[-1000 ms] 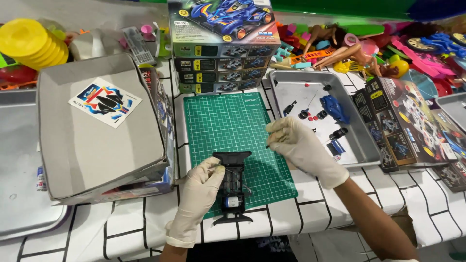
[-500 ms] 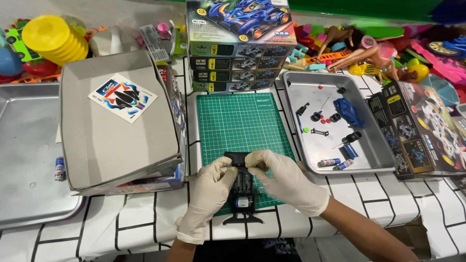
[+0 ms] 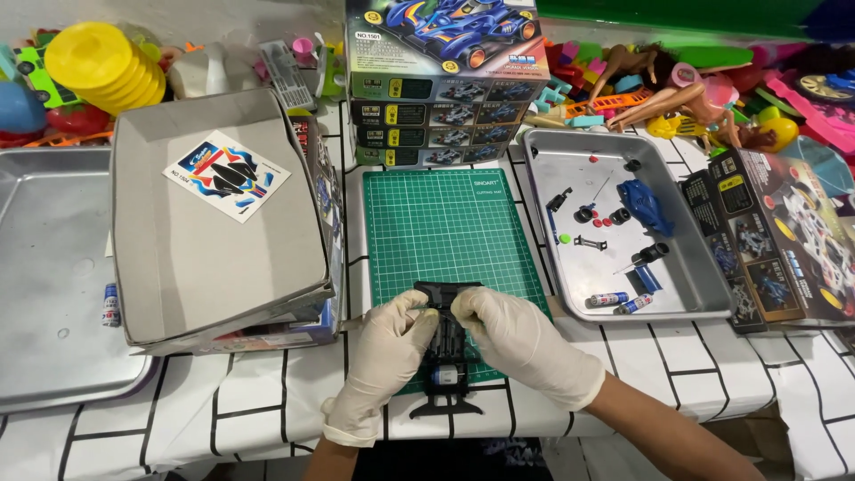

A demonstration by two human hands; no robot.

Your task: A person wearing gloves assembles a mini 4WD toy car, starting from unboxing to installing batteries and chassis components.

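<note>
A black toy car chassis (image 3: 448,356) lies on the near edge of a green cutting mat (image 3: 450,232). Both hands wear white gloves. My left hand (image 3: 385,354) grips the chassis from its left side. From the right, my right hand (image 3: 512,336) holds the same chassis, fingers over its front half. The hands meet above the chassis and hide much of its middle. Its rear bumper sticks out toward me, past the mat's edge.
A metal tray (image 3: 690,298) on the right holds a blue car body (image 3: 643,205), wheels, small parts and batteries. An open grey box lid with a sticker sheet (image 3: 214,232) sits left. Stacked kit boxes (image 3: 436,80) stand behind the mat. Another tray (image 3: 44,294) is far left; toys line the back.
My right hand came back from the mat's right edge near the tray and closed on the chassis beside my left hand. The camera view shifted a little.
</note>
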